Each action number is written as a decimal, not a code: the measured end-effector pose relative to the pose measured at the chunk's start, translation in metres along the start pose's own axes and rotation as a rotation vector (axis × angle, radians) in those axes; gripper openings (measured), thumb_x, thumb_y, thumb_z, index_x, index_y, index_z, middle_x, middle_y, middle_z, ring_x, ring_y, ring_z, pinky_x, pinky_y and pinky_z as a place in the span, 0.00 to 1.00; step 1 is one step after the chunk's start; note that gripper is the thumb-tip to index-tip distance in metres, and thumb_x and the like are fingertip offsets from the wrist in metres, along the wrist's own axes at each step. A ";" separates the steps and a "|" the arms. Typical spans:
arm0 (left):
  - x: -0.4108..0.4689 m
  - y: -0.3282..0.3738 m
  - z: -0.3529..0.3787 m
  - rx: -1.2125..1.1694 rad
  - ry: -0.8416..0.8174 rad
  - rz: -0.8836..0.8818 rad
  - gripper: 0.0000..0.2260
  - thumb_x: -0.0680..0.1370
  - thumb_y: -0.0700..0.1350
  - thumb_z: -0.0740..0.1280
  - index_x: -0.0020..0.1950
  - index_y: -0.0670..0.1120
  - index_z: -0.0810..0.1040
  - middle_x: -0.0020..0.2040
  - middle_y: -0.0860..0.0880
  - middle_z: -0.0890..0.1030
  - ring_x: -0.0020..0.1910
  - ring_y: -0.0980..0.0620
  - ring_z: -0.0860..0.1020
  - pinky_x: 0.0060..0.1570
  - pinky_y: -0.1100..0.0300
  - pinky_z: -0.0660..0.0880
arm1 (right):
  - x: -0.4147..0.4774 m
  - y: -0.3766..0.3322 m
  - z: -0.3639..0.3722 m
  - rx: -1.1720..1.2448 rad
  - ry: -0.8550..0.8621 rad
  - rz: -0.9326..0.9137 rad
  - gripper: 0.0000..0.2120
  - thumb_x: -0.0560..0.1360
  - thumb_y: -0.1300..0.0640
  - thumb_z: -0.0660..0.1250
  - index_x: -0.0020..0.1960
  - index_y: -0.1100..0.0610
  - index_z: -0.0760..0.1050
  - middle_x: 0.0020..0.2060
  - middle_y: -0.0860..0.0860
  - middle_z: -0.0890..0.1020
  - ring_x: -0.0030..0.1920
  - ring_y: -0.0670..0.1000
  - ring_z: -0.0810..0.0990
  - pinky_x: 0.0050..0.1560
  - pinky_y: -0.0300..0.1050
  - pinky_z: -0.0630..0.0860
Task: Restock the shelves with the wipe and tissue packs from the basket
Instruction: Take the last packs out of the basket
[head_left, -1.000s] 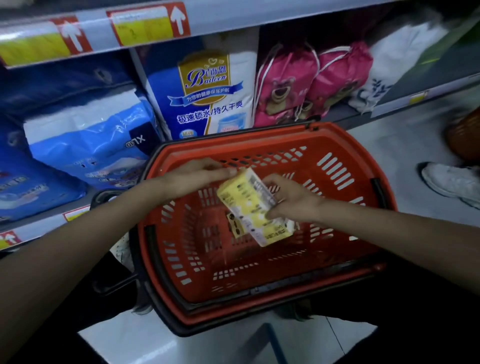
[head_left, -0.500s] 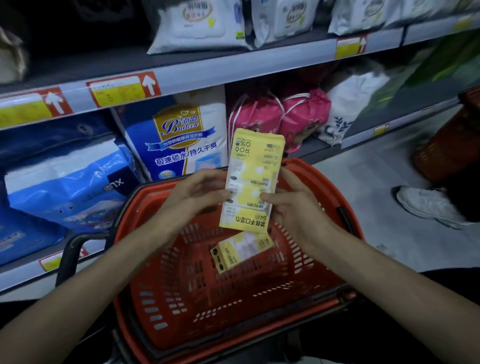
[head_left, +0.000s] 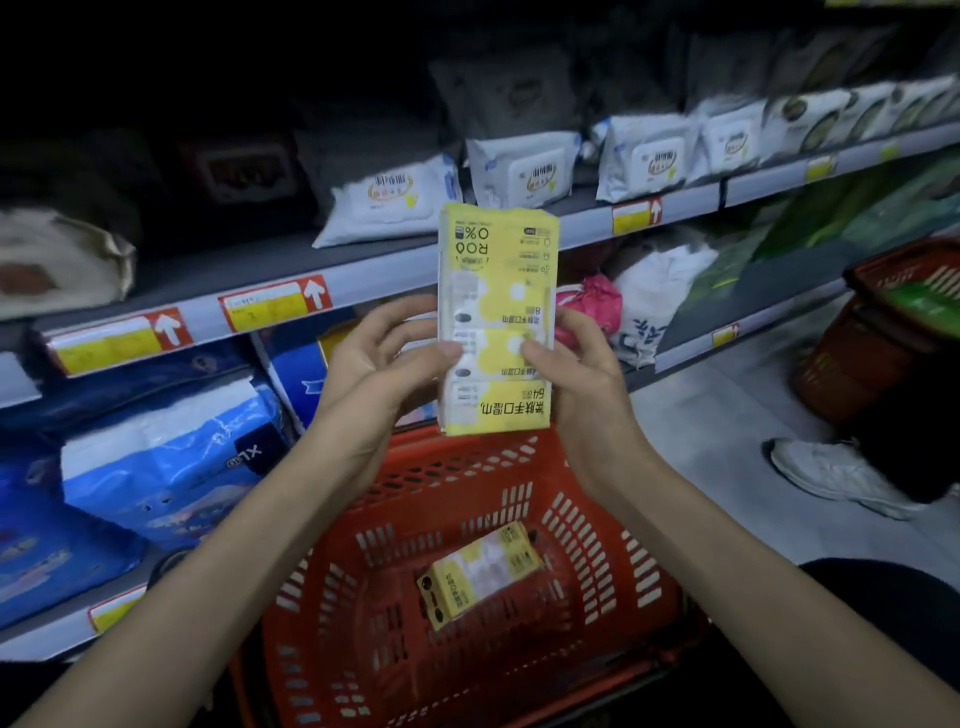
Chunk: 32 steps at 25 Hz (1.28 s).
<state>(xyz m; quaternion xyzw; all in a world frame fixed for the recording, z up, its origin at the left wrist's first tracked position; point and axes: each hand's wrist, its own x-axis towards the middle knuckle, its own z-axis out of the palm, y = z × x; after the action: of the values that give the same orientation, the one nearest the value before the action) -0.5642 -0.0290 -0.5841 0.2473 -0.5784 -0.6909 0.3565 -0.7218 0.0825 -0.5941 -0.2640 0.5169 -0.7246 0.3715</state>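
Yellow wipe pack (head_left: 496, 322), held upright above the red basket (head_left: 613, 530) and in front of the shelving. My left hand (head_left: 374, 364) and my right hand (head_left: 576, 374) each pinch it, thumb on the printed face and the other fingers curled round a side edge, so neither hand is free. The print reads upside down to me (it may want turning before it goes in, though that is only my guess). Status of task: this pack is out of the basket but not yet on a shelf. It is about level with the grey shelf (head_left: 218, 275) that carries the white wipe packs (head_left: 389, 200), and apart from it. A second yellow pack (head_left: 480, 579) lies tilted on the basket floor, and I see no other there. Remaining, as I judge it: shelve the pack in hand, then lift out the one below.
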 end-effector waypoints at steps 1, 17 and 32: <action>-0.003 0.005 0.001 0.001 0.012 0.023 0.18 0.77 0.36 0.73 0.66 0.44 0.78 0.58 0.46 0.85 0.56 0.46 0.86 0.51 0.53 0.84 | -0.002 -0.006 0.004 -0.018 -0.009 -0.026 0.18 0.80 0.63 0.69 0.68 0.56 0.72 0.58 0.57 0.86 0.55 0.60 0.87 0.56 0.61 0.82; 0.043 0.164 0.072 0.016 0.026 0.377 0.21 0.75 0.38 0.76 0.68 0.46 0.80 0.58 0.50 0.87 0.57 0.51 0.86 0.54 0.55 0.83 | 0.016 -0.169 0.053 -0.264 -0.053 -0.524 0.23 0.80 0.54 0.73 0.73 0.42 0.74 0.62 0.40 0.84 0.62 0.43 0.83 0.60 0.48 0.81; 0.218 0.269 0.116 0.299 0.373 0.535 0.20 0.71 0.40 0.81 0.61 0.48 0.81 0.54 0.52 0.86 0.52 0.54 0.84 0.54 0.52 0.83 | 0.199 -0.294 0.097 -0.432 0.055 -0.539 0.22 0.79 0.63 0.71 0.70 0.50 0.73 0.54 0.46 0.83 0.53 0.48 0.84 0.44 0.46 0.82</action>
<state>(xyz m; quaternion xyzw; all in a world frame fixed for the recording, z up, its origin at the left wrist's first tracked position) -0.7321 -0.1476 -0.2823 0.2584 -0.6422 -0.4238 0.5841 -0.8413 -0.0767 -0.2844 -0.4440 0.5800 -0.6772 0.0884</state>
